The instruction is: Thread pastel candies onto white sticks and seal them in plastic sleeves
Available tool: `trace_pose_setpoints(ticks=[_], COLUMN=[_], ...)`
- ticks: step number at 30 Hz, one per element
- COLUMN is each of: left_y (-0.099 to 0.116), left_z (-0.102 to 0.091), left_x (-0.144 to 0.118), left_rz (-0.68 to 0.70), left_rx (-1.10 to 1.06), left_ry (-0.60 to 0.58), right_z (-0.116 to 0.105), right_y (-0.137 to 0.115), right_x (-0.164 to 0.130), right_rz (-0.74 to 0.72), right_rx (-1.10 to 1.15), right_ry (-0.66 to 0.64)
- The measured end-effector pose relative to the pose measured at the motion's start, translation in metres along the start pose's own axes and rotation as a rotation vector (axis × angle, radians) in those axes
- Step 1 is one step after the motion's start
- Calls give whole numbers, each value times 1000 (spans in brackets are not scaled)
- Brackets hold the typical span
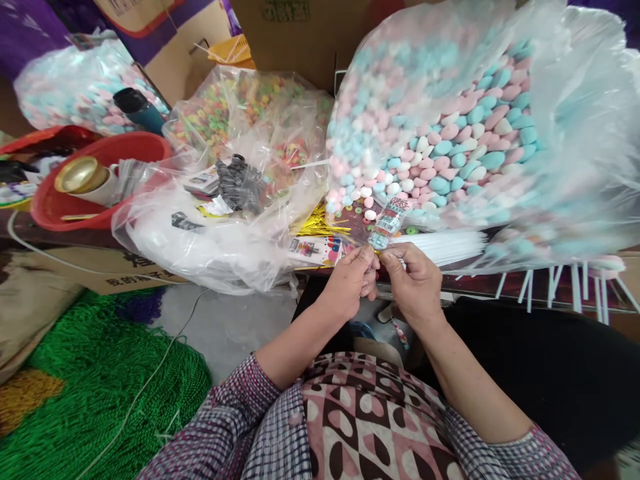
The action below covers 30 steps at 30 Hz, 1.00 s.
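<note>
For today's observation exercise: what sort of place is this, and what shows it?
Probably a small sweet-packing workbench: big bags of pastel candies, a bundle of white sticks, gold twist ties, and both hands pinching a small filled packet.

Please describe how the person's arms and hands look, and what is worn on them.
Both hands are bare: the left hand and right hand have no gloves or visible rings. The forearms are uncovered, with sleeves in a small purple-and-white check pushed up near the elbows.
</note>
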<state>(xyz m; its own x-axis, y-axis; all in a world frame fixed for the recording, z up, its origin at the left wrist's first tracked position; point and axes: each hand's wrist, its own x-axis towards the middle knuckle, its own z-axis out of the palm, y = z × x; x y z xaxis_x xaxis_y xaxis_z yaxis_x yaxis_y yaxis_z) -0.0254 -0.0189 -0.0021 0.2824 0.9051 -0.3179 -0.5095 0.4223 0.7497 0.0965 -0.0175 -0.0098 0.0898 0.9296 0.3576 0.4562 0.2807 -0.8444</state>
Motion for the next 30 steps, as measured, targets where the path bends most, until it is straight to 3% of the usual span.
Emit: trace_pose_setpoints(ticks=[5, 10, 12, 14, 17, 22, 25, 30], left_y=[0, 1, 3, 6, 15, 34, 44, 50], left_z=[-1, -5, -6, -5, 1, 12, 11, -7], left_x=[0, -2, -2, -3, -5, -22, -36, -45], left_rz=[36, -17, -1, 99, 247, 242, 357, 470], left_rx=[124, 152, 238, 357, 400, 147, 264, 483], left_ry=[-10, -102, -134, -104, -79, -185, -233, -324], right_z=[-1, -6, -11, -16, -22, -27, -29, -31], right_y=[-2, -9, -14, -19, -25, -29, -34, -37], right_x=[0, 0, 0, -1, -4, -7, -2, 9], right_rz=[158, 314, 346, 352, 295, 224, 135, -134], right_rx=[182, 329, 321, 250, 113, 3, -70, -255], right_ry=[-67, -172, -147, -110, -121, -159, -61, 85])
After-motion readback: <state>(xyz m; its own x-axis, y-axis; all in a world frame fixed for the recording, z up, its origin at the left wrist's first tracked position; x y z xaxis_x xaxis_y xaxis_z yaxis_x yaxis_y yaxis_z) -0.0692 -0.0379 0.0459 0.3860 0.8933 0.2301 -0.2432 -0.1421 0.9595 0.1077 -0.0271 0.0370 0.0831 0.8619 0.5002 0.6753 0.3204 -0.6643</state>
